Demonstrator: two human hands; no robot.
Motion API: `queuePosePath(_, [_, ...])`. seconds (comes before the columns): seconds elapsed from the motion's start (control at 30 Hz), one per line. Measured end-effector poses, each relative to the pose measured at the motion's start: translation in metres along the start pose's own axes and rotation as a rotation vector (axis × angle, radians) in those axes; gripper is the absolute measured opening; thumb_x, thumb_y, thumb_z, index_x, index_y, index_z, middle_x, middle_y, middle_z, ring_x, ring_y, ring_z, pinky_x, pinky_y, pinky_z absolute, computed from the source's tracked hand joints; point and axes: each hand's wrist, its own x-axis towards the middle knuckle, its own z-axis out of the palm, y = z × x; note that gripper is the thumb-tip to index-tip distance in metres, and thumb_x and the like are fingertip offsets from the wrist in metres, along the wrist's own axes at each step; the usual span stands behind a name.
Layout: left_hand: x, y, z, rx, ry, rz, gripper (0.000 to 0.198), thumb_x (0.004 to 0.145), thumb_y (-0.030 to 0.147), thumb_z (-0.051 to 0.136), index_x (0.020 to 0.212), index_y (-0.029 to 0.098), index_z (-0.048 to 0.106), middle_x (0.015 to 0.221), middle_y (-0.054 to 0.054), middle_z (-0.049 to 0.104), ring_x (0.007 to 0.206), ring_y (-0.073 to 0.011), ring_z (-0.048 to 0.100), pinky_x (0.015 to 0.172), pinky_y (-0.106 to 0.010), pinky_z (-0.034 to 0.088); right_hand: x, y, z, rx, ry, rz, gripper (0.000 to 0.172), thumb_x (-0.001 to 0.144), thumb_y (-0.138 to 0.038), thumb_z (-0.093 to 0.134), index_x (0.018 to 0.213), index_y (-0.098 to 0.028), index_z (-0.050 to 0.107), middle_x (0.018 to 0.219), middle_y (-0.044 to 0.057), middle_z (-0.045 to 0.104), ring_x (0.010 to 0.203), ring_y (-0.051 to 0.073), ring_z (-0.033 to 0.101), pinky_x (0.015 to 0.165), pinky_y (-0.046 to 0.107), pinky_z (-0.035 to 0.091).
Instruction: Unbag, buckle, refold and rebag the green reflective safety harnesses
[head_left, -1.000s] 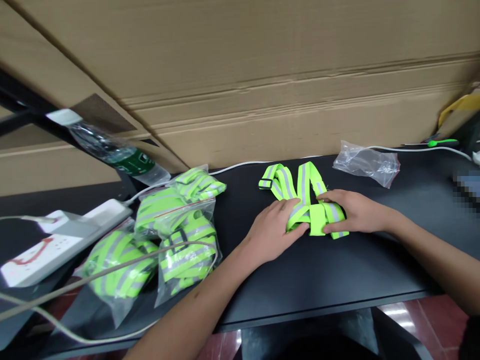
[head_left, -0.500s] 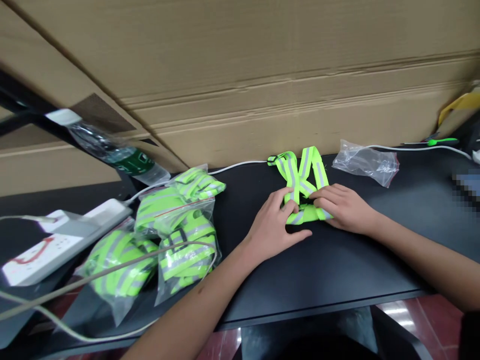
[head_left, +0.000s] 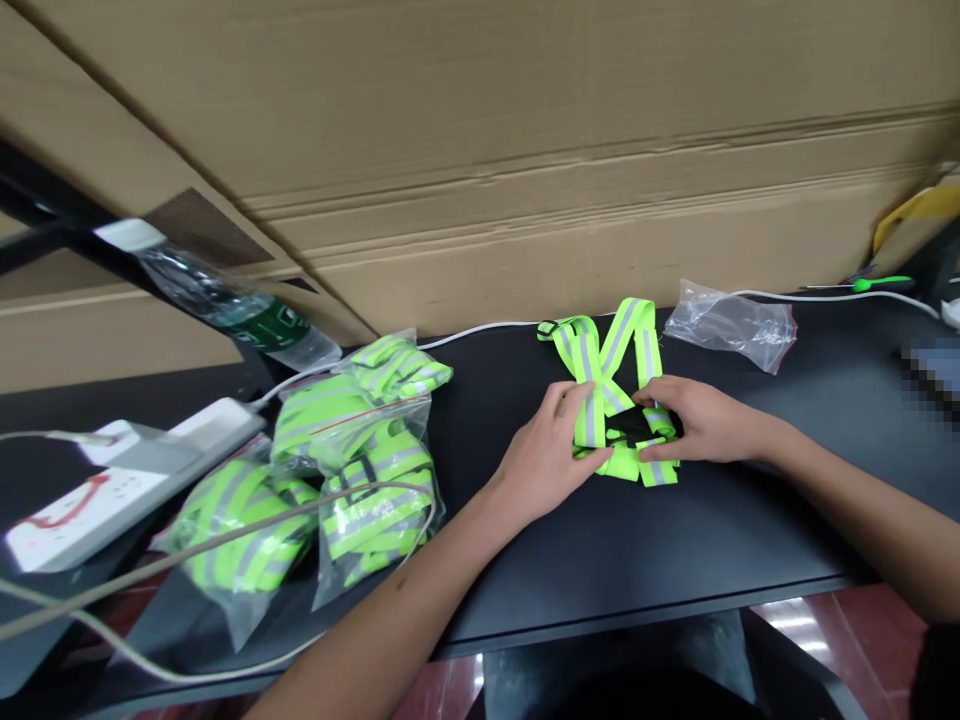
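Reflective strap harness on a black desktop, head view. The harness (head_left: 602,385), fluorescent yellow-green with a grey stripe along its straps, lies partly folded on the desk (head_left: 645,550); two loops point toward the cardboard (head_left: 600,250) behind, the left one carrying a black buckle (head_left: 549,328). The left hand (head_left: 546,448) is half open, fingers curved over the straps at the harness's left side and thumb at its near edge (how firmly it grips cannot be told). The right hand (head_left: 694,420), partly closed, holds the folded straps at the lower right between thumb and fingers. Beyond it, near the cardboard, lies a clear zip bag (head_left: 731,325). Left of the left hand are bagged harnesses (head_left: 379,510), then a white power strip (head_left: 199,440); a green-labelled bottle (head_left: 262,322) leans behind them.
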Motion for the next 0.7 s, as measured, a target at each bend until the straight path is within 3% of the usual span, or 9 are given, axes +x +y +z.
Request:
queuePosePath(0.13, [0.001,-0.001,0.001,-0.136,0.052,-0.090,0.093,0.077,0.044,0.077,0.151,0.025,0.024,0.151,-0.016,0.041,0.123,-0.0347,0.059,0.091,-0.049,0.056,0.000,-0.004,0.002,0.055,0.054,0.013,0.041,0.079,-0.046,0.075,0.104,-0.020,0.055,0.100,0.008,0.063,0.088,0.024,0.061,0.075,0.037,0.050])
queuePosePath(0.27, [0.005,-0.006,0.003,-0.299,0.105,-0.159,0.079,0.077,0.049,0.076,0.142,0.023,0.040,0.131,-0.013,0.062,0.120,-0.0333,0.061,0.098,-0.053,0.052,-0.001,-0.006,0.002,-0.006,0.145,-0.069,0.032,0.086,-0.041,0.069,0.105,-0.021,0.052,0.103,0.009,0.061,0.091,0.024,0.059,0.077,0.037,0.048])
queuePosePath(0.37, [0.006,-0.007,0.003,-0.386,0.194,-0.153,0.068,0.076,0.042,0.078,0.134,0.021,0.049,0.122,-0.012,0.067,0.112,-0.0309,0.065,0.096,-0.051,0.052,0.000,-0.007,0.004,-0.140,0.207,-0.169,0.048,0.087,-0.047,0.069,0.122,-0.020,0.052,0.111,0.012,0.065,0.104,0.030,0.059,0.088,0.044,0.045])
queuePosePath(0.47, [0.004,-0.006,0.006,-0.469,0.255,-0.127,0.058,0.081,0.030,0.071,0.134,0.023,0.050,0.121,-0.008,0.069,0.105,-0.0267,0.068,0.094,-0.046,0.054,0.001,-0.011,0.007,-0.188,0.325,-0.203,0.050,0.088,-0.052,0.069,0.121,-0.019,0.054,0.107,0.011,0.068,0.102,0.029,0.060,0.085,0.043,0.044])
queuePosePath(0.57, [0.003,-0.006,0.013,-0.498,0.334,-0.065,0.058,0.083,0.022,0.066,0.138,0.025,0.048,0.128,-0.007,0.065,0.110,-0.0255,0.066,0.095,-0.043,0.054,0.001,-0.016,0.008,-0.219,0.427,-0.231,0.027,0.091,-0.040,0.067,0.105,-0.019,0.056,0.095,0.008,0.068,0.090,0.025,0.058,0.076,0.038,0.042])
queuePosePath(0.7, [0.003,-0.009,0.017,-0.543,0.489,0.053,0.056,0.088,0.018,0.060,0.140,0.026,0.044,0.130,-0.009,0.061,0.116,-0.0235,0.063,0.098,-0.042,0.054,-0.002,-0.020,0.005,-0.333,0.426,-0.330,0.026,0.094,-0.024,0.061,0.117,-0.014,0.057,0.092,0.009,0.066,0.085,0.023,0.055,0.073,0.036,0.042])
